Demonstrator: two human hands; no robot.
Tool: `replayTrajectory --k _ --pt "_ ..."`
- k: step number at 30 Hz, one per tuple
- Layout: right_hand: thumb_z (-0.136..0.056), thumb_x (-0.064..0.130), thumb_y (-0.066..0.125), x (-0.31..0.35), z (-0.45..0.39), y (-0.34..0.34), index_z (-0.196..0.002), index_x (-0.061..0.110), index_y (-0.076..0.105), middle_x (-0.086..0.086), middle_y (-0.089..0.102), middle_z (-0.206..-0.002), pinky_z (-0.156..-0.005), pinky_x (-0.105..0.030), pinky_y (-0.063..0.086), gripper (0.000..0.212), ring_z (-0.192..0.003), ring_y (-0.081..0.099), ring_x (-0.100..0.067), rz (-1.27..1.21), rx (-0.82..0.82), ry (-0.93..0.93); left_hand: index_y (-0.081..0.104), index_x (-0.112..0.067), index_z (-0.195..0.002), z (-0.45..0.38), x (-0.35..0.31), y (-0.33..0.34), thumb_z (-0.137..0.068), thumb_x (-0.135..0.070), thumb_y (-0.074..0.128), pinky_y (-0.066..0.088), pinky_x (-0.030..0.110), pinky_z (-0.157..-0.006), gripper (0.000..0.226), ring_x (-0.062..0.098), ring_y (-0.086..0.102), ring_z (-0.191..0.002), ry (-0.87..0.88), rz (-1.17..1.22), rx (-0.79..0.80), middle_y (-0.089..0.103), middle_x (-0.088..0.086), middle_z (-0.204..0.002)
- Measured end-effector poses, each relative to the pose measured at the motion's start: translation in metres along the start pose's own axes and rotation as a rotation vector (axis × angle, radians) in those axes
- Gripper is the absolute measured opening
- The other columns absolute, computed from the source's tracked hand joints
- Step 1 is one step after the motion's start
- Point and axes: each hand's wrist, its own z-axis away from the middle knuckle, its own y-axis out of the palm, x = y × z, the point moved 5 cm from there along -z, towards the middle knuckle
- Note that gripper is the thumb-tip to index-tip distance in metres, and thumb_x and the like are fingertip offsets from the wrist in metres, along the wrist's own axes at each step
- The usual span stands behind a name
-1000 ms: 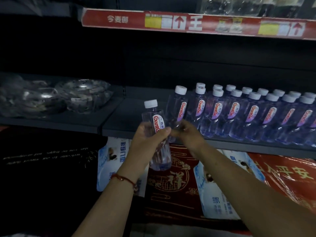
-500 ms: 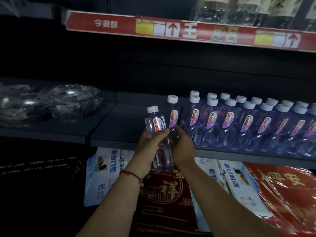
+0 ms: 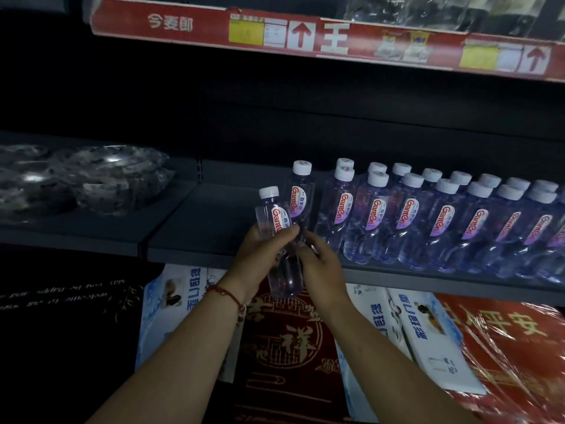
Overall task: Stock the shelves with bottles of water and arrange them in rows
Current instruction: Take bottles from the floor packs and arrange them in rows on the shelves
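Head view: left hand wraps a water bottle at mid-body, thumb across the label, base hanging below the shelf edge. Right hand curls round the foot of a second bottle at the left end of the rows. Versus a second ago both bottles have moved closer to the shelf and the second one reads as nearly seated. Likely next: set the left-hand bottle in the bare spot beside it.
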Motion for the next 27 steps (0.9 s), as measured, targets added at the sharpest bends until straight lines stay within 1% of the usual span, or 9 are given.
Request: replayTrajectory --k 3,6,8,9,12,15,19,24,27 --pt "-0.095 0.02 0.059 0.01 0.019 -0.003 -0.113 0.043 0.06 0.016 0.068 -0.108 -0.08 -0.016 0.051 0.029 -0.095 0.064 0.005 0.178 0.142 -0.079 0.07 -0.02 -0.107 0.002 -0.005 -0.002 -0.094 -0.029 0.069 0.056 0.029 -0.077 0.016 0.015 0.073 -0.092 0.066 -0.05 -0.069 0.076 0.002 -0.097" --pt "-0.089 0.016 0.065 0.012 0.021 -0.005 -0.125 0.037 0.058 0.01 0.066 -0.112 -0.072 -0.015 0.051 0.043 -0.093 0.064 0.002 0.368 0.169 -0.145 0.066 -0.025 -0.101 0.005 -0.006 -0.002 -0.086 -0.032 0.076 0.053 0.02 -0.072 0.019 0.004 0.072 -0.086 0.092 -0.137 -0.17 0.074 -0.006 -0.092" --pt "-0.091 0.014 0.064 0.015 0.019 -0.008 -0.132 0.031 0.055 0.01 0.064 -0.113 -0.065 -0.01 0.05 0.045 -0.086 0.061 0.01 0.383 0.108 -0.148 0.061 -0.034 -0.097 0.01 -0.01 0.002 -0.081 -0.028 0.081 0.053 0.014 -0.068 0.026 -0.004 0.069 -0.082 0.139 -0.163 -0.212 0.072 -0.012 -0.093" --pt "-0.093 0.012 0.064 0.017 0.017 -0.009 -0.131 0.03 0.055 0.012 0.063 -0.111 -0.063 -0.006 0.047 0.043 -0.084 0.058 0.016 0.381 0.085 -0.153 0.061 -0.037 -0.098 0.012 -0.012 0.004 -0.079 -0.032 0.082 0.055 0.017 -0.072 0.029 -0.002 0.069 -0.085 0.175 -0.186 -0.225 0.071 -0.012 -0.097" --pt "-0.093 0.008 0.064 0.017 0.012 -0.009 -0.116 0.036 0.055 0.018 0.063 -0.106 -0.074 -0.006 0.049 0.038 -0.091 0.058 0.017 0.321 0.02 -0.169 0.057 -0.04 -0.115 0.008 -0.015 0.005 -0.063 -0.062 0.077 0.057 0.032 -0.081 0.06 0.008 0.066 -0.1 0.217 -0.342 -0.257 0.063 -0.006 -0.116" --pt "-0.094 0.005 0.06 0.01 0.006 -0.006 -0.117 0.034 0.059 0.013 0.066 -0.116 -0.089 -0.027 0.056 0.037 -0.105 0.062 0.001 0.296 -0.042 -0.164 0.05 -0.037 -0.127 0.003 -0.009 0.005 -0.057 -0.065 0.076 0.059 0.038 -0.083 0.08 0.012 0.064 -0.104 0.179 -0.428 -0.252 0.061 -0.005 -0.121" --pt "-0.096 0.011 0.059 0.004 -0.002 -0.001 -0.134 0.028 0.056 0.008 0.065 -0.125 -0.096 -0.037 0.055 0.041 -0.111 0.061 -0.006 0.324 -0.107 -0.208 0.049 -0.04 -0.129 -0.005 0.003 0.003 -0.074 -0.043 0.082 0.059 0.031 -0.08 0.064 0.009 0.066 -0.103 0.182 -0.449 -0.209 0.063 -0.008 -0.12" --pt "-0.095 0.008 0.06 0.002 -0.008 -0.001 -0.125 0.023 0.059 0.01 0.068 -0.113 -0.09 -0.034 0.058 0.034 -0.101 0.063 -0.001 0.27 -0.19 -0.232 0.055 -0.042 -0.126 -0.014 0.01 0.003 -0.079 -0.039 0.079 0.059 0.035 -0.085 0.053 0.005 0.067 -0.1 0.205 -0.441 -0.186 0.066 -0.009 -0.116" --pt "-0.094 0.009 0.063 0.001 -0.011 -0.002 -0.129 0.023 0.059 0.013 0.066 -0.114 -0.092 -0.027 0.055 0.039 -0.104 0.06 0.003 0.259 -0.212 -0.224 0.055 -0.037 -0.122 -0.017 0.009 0.005 -0.087 -0.027 0.076 0.054 0.013 -0.075 0.042 -0.01 0.064 -0.094 0.238 -0.412 -0.174 0.066 -0.019 -0.106"
